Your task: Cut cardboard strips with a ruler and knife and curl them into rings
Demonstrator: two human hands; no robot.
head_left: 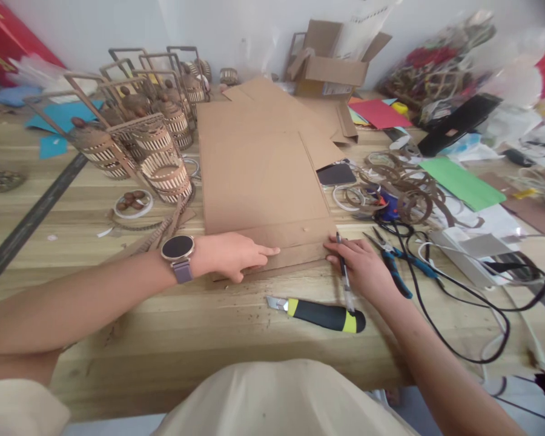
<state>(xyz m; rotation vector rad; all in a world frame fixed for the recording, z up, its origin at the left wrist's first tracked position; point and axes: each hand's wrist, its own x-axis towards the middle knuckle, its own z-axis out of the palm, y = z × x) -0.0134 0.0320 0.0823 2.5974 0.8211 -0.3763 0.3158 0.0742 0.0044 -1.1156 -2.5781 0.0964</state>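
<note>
A large sheet of brown cardboard lies in front of me, with a narrower cardboard strip along its near edge. My left hand rests on this near part, index finger stretched out along the strip and the other fingers partly bent, holding nothing. At the strip's right end, the fingertips of my right hand touch the cardboard edge while a pen is tucked in the fingers, pointing back toward me. Just below the cardboard lies a black and yellow-green utility knife, blade out to the left.
Several small bamboo baskets with tall handles stand at left. Blue-handled pliers, black cables and curled brown strips crowd the right. A phone lies beside the cardboard, and an open cardboard box stands behind.
</note>
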